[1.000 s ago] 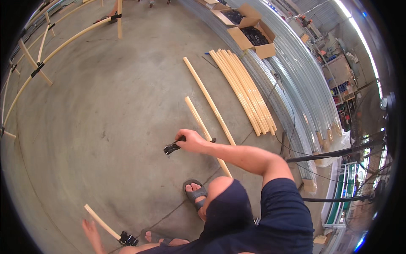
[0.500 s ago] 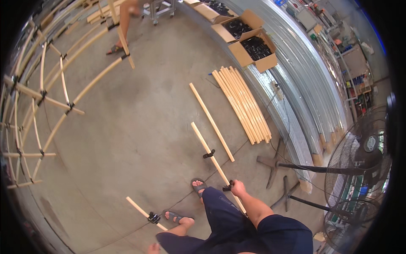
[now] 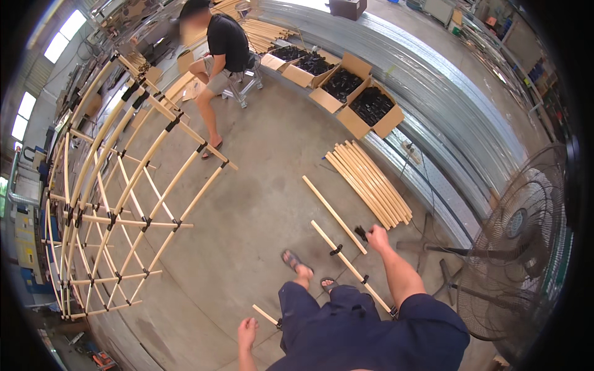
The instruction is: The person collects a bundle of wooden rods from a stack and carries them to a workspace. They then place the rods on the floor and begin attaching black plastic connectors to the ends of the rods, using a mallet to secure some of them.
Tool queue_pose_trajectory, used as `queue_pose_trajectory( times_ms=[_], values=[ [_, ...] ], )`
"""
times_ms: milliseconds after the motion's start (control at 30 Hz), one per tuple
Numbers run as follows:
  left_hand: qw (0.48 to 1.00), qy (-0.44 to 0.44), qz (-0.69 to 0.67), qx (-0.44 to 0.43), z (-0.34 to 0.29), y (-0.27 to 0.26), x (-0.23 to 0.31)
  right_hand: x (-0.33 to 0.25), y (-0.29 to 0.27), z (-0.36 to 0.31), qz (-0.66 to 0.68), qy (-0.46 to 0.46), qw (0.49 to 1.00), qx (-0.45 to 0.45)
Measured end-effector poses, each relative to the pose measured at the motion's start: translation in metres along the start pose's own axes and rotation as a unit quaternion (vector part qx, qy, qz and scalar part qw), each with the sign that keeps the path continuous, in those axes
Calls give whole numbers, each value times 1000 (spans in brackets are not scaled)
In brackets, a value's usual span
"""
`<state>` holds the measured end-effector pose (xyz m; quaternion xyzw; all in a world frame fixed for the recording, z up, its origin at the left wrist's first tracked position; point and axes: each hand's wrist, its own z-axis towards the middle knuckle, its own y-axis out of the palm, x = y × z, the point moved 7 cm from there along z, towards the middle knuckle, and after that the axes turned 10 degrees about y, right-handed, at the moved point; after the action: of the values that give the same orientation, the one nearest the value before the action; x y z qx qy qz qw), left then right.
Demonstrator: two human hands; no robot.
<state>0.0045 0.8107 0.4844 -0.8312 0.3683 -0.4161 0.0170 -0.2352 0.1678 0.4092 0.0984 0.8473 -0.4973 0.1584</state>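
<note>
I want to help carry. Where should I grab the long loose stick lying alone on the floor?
Grab the loose wooden stick around its bare middle, coming from above. It lies flat with floor showing on both sides, and holding the middle should keep it balanced.

Concrete floor (image 3: 260, 204), wooden sticks (image 3: 370, 183), cardboard boxes (image 3: 346, 86)

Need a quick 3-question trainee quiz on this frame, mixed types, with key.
1. True or false: the right hand holds a small black clip.
2. Which is nearest the left hand? A) short wooden stick B) standing fan C) cardboard boxes
3. Fill in: the bundle of wooden sticks lies on the ____.

Key: 1 true; 2 A; 3 floor.
</note>
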Motion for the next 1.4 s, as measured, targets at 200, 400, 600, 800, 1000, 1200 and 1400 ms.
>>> queue_pose_trajectory(
  times_ms=[200, 400, 600, 800, 1000, 1200, 1400],
  values=[
    [997, -76, 16, -14, 86, -11, 43, -155, -52, 59, 105, -62, 992, 20],
    [980, -163, 95, -61, 212, -45, 87, -191, -75, 106, 126, 24, 989, 72],
    [998, 28, 51, -7, 356, -66, 332, -246, -96, 164, 296, 171, 938, 59],
    [996, 76, 20, 39, 459, -51, 469, -359, -101, 320, 395, 136, 907, 46],
    [993, -63, 6, 96, 492, 1, 479, -524, -132, 512, 445, 98, 890, 9],
    [983, -156, 71, -69, 479, 102, 573, -651, -174, 635, 427, 76, 901, -18],
    [995, -98, 3, -25, 567, 127, 677, -714, -165, 704, 425, 122, 895, -65]
  ],
)
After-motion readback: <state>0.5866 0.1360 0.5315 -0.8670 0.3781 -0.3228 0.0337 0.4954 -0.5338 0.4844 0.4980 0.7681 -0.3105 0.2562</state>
